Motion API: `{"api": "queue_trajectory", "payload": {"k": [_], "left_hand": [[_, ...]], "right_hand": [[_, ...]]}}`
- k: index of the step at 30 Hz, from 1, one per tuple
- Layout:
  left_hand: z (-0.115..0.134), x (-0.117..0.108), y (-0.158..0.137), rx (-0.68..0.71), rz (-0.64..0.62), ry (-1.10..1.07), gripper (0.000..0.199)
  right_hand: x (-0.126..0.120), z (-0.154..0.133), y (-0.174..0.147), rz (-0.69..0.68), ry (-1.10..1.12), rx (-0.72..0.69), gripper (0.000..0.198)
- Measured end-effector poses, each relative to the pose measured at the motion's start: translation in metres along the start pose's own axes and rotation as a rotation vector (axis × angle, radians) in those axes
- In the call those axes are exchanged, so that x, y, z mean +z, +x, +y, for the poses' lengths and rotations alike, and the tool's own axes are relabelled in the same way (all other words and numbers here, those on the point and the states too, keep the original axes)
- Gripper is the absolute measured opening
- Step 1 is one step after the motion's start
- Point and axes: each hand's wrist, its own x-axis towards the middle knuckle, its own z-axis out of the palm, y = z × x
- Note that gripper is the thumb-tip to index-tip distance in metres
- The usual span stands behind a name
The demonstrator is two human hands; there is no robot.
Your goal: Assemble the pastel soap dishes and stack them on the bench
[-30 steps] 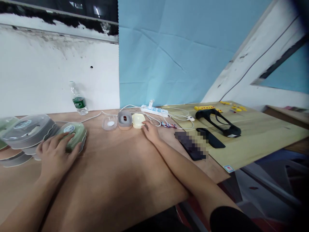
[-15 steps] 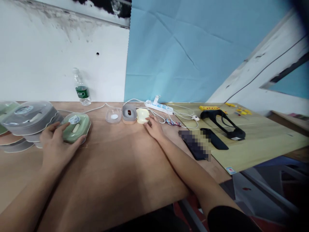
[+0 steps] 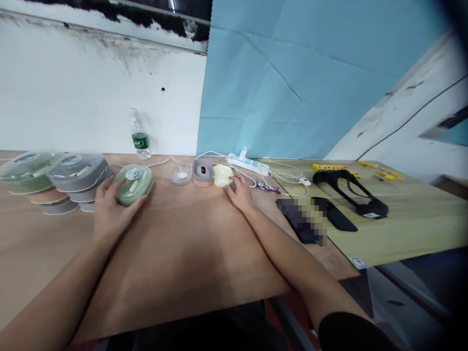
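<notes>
At the left, my left hand [image 3: 111, 204] spans a green lidded plastic box [image 3: 141, 187], thumb along its near side and fingers on its left edge. The box has a round sticker on its translucent lid and rests on the table. My right hand [image 3: 239, 192] reaches to a small cream-coloured plastic piece [image 3: 222, 175], its fingertips closed on the right edge. Left of that piece stand a small grey and peach container [image 3: 203, 171] with an oval opening and a clear plastic lid [image 3: 181, 173] with a white round spot.
Stacked lidded boxes, a grey-topped stack [image 3: 78, 171] and a green-topped stack [image 3: 27, 173], stand at far left. A water bottle [image 3: 140, 139] is by the wall. A power strip [image 3: 248, 165] with cables, a black phone-like slab [image 3: 340, 217] and a black headset-like frame [image 3: 351, 192] lie rightward.
My view has turned slightly left, so everything sits farther right in the picture. Both hands keep the same holds on the green box and the cream piece.
</notes>
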Motion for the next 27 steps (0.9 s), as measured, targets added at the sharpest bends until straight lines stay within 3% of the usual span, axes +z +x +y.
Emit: {"api": "queue_trajectory", "payload": {"k": [6,11,13,19,27], "left_hand": [[0.027,0.006,-0.011,0.141,0.010,-0.162,0.059],[0.057,0.035,-0.027,0.281,-0.322,-0.341,0.063],[0.063,0.050,-0.028,0.331,-0.390,-0.402,0.062],[0.056,0.080,-0.016,0.406,-0.444,-0.463,0.065],[0.048,0.073,-0.018,0.390,-0.520,-0.447,0.090]], "right_hand": [[-0.012,-0.040,-0.011,0.097,0.057,-0.110,0.040],[-0.013,-0.082,-0.028,-0.180,0.243,-0.358,0.063],[-0.011,-0.088,-0.030,-0.284,0.286,-0.425,0.075],[-0.005,-0.079,-0.025,-0.317,0.341,-0.300,0.070],[-0.004,-0.078,-0.027,-0.273,0.585,-0.058,0.047]]}}
